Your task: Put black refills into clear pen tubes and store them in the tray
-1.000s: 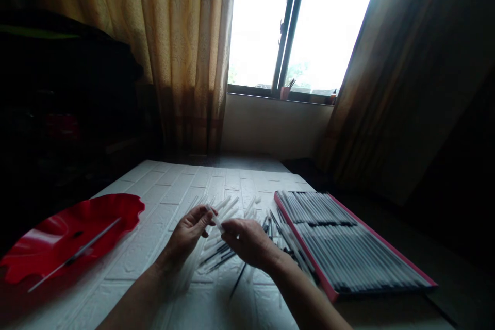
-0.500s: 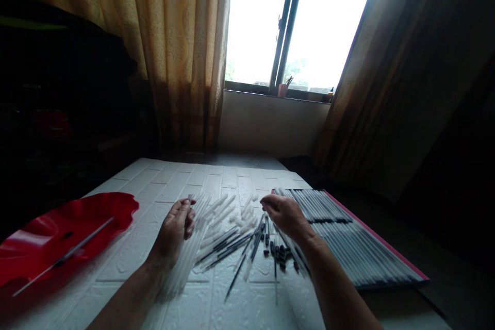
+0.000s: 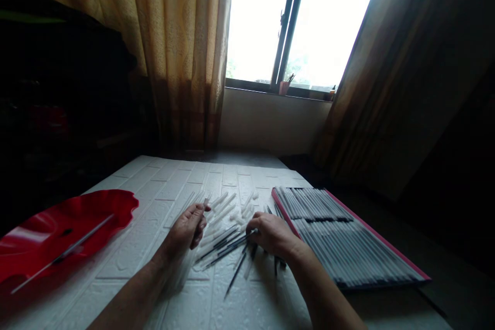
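Note:
My left hand point(image 3: 189, 224) is closed around a clear plastic pen barrel point(image 3: 206, 201), whose end pokes out above the thumb. More clear barrels point(image 3: 185, 268) lie under and beside that hand. My right hand point(image 3: 274, 234) reaches down into the middle of the loose pile, its fingertips pinched at the right ends of the dark pen refills point(image 3: 228, 248). Its palm hides part of the pile. Small whitish translucent pieces point(image 3: 247, 206) lie just behind, between the two hands. Dark caps or plugs beneath the right wrist are mostly covered.
A pink-edged tray point(image 3: 356, 247) at the right holds rows of assembled-looking pens. To the left, a red scalloped dish point(image 3: 108, 203) carries a long thin rod point(image 3: 87, 237). The white brick-patterned table point(image 3: 154, 175) reaches toward a window; a cup point(image 3: 284, 87) stands on its sill.
My right hand has moved left and down from beside the tray onto the dark refills. My left hand has shifted slightly right, still holding the barrel.

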